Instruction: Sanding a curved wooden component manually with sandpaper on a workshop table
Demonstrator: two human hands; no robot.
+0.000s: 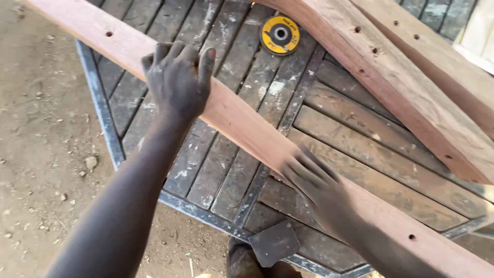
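Hands on a drilled plank over a slatted table

Left hand (pixel 177 77) clamps over the upper edge of the reddish wooden plank (pixel 231 113), fingers curled across it, thumb on the near side. Right hand (pixel 314 183) lies flat on the plank's face lower down, fingers spread; it is motion-blurred, so whether it holds anything under the palm I cannot tell.

Plank rests on the slatted wooden table (pixel 360 134). Its long axis runs diagonally, far end toward upper left, near end toward lower right, with drilled holes along it.

Second, rougher drilled timber (pixel 401 77) lies at upper right. Yellow abrasive disc (pixel 280 34) sits on the slats between the two pieces. Dark square pad (pixel 274 242) lies at the table's near edge.

Risk, as judged: the plank could slide or twist if the left grip slackens, and bare fingers may catch splinters.
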